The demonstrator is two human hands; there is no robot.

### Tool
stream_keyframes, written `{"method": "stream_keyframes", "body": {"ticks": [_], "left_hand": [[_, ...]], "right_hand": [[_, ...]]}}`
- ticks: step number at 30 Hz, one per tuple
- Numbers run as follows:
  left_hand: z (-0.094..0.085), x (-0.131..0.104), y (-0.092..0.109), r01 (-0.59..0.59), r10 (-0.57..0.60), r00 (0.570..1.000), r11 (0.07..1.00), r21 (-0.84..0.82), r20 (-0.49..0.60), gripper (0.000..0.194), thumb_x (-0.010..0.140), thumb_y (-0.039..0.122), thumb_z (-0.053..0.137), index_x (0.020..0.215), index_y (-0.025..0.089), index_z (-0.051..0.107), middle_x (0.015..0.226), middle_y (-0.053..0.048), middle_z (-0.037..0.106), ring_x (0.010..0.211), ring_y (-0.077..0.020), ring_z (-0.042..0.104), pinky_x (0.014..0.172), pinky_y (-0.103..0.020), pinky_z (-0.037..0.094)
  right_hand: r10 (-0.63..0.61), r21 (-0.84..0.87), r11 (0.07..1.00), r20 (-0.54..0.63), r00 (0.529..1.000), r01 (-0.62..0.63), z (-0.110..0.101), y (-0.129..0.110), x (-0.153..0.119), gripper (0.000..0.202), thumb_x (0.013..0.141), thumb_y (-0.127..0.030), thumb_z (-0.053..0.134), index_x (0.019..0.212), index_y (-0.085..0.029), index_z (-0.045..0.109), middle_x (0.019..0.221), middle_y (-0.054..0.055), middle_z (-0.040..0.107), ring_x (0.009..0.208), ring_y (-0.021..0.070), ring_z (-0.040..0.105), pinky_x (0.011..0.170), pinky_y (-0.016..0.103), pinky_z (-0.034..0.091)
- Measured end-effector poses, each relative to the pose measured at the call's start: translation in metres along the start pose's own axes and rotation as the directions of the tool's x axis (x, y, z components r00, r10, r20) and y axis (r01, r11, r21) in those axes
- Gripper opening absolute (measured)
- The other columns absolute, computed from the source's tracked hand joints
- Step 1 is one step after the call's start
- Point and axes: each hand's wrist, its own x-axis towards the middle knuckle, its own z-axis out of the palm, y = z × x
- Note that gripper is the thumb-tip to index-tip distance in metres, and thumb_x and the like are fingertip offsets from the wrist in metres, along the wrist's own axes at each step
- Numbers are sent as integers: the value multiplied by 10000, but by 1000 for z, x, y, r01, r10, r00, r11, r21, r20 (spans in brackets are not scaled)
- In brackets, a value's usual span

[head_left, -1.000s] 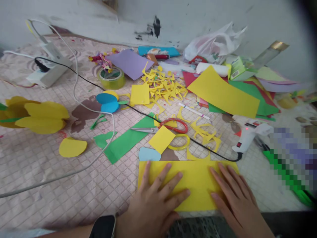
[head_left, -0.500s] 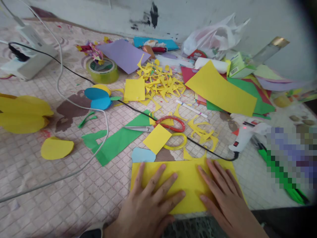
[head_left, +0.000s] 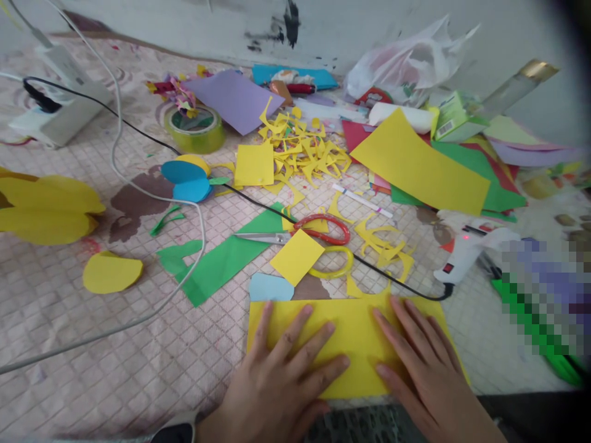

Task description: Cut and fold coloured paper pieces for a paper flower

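A yellow paper sheet (head_left: 355, 351) lies at the table's front edge. My left hand (head_left: 281, 363) rests flat on its left part, fingers spread. On its right part lies my right hand (head_left: 425, 363), palm down with fingers stretched out. Just beyond the sheet are a small yellow square (head_left: 297, 258), a light blue paper piece (head_left: 270, 287) and scissors (head_left: 325, 229) with red and yellow handles. The scissors' blades rest over a green paper strip (head_left: 231, 261); the square covers part of the scissors.
A white glue gun (head_left: 466, 246) with a black cable lies at the right. Yellow scraps (head_left: 309, 151), a tape roll (head_left: 196, 129) and a larger yellow sheet (head_left: 420, 163) are further back. A white cable (head_left: 115, 123) crosses the left side.
The whole view has shifted slightly, so things appear a little further right. Both hands remain flat on the yellow sheet.
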Motion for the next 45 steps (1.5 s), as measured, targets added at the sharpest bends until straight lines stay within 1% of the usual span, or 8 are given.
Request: {"method": "stream_keyframes", "body": {"ticks": [4, 10, 13, 21, 29, 35, 41, 45], "left_hand": [[1, -1, -1, -6, 6, 1000, 1000, 28, -20, 694, 795, 429, 691, 1419, 419, 386, 1539, 54, 365, 1393, -352, 244, 1029, -660, -270], [7, -4, -3, -12, 14, 999, 998, 66, -34, 701, 818, 408, 648, 1447, 421, 338, 1564, 65, 312, 1459, -343, -38, 1085, -669, -170], [9, -4, -5, -30, 34, 998, 996, 80, -50, 679, 828, 401, 626, 1447, 409, 349, 1561, 55, 322, 1459, -340, -95, 1097, -669, -146], [17, -4, -8, -46, 54, 993, 995, 83, -102, 693, 790, 336, 637, 1433, 402, 387, 1526, 27, 394, 1462, -341, -91, 1105, -682, -107], [17, -5, -8, -52, 59, 995, 995, 87, -83, 689, 794, 324, 630, 1433, 404, 385, 1524, 37, 398, 1464, -336, -79, 1103, -683, -103], [19, -3, -9, -18, 27, 981, 999, 46, -190, 531, 856, 619, 494, 1359, 453, 474, 1445, 77, 507, 1478, -251, -21, 1150, -597, -82], [32, 2, -10, -7, 8, 946, 1000, 5, -323, 529, 830, 666, 492, 1313, 452, 527, 1328, 60, 622, 1479, -207, 51, 1157, -595, -39], [36, 2, -11, -18, 18, 941, 1000, 1, -339, 536, 815, 682, 498, 1306, 470, 526, 1307, 56, 638, 1478, -203, 67, 1155, -605, -29]], "right_hand": [[13, -5, 1000, 12, 1000, -13, 0, -2, 0, 647, 957, -423, 378, 1532, -257, 132, 1608, 77, 120, 1423, 368, 210, 1036, 615, 318], [42, -9, 999, 37, 998, -41, -6, -7, 3, 656, 963, -406, 403, 1535, -262, 116, 1613, 62, 98, 1439, 340, 171, 1059, 589, 311], [43, -10, 999, 62, 997, -42, -10, -9, 5, 656, 966, -402, 416, 1534, -248, 126, 1615, 63, 74, 1448, 329, 138, 1066, 583, 311], [67, 20, 997, 102, 992, -69, -12, -10, 5, 657, 962, -415, 445, 1530, -246, 161, 1616, 63, 77, 1454, 336, 115, 1089, 588, 286], [73, 14, 997, 78, 994, -75, -7, -10, 3, 663, 964, -416, 442, 1533, -255, 141, 1618, 48, 62, 1457, 326, 94, 1104, 583, 245], [79, 3, 997, 72, 994, -79, -7, -11, 4, 641, 972, -418, 430, 1529, -252, 160, 1620, 39, 50, 1458, 312, 97, 1106, 575, 248], [81, 3, 997, 79, 994, -82, -10, -12, 5, 637, 975, -422, 425, 1530, -250, 164, 1617, 58, 78, 1461, 319, 92, 1114, 578, 243], [91, -4, 996, 73, 993, -90, -9, -13, 5, 647, 973, -462, 414, 1531, -260, 156, 1613, 65, 108, 1460, 339, 78, 1105, 609, 234]]}}
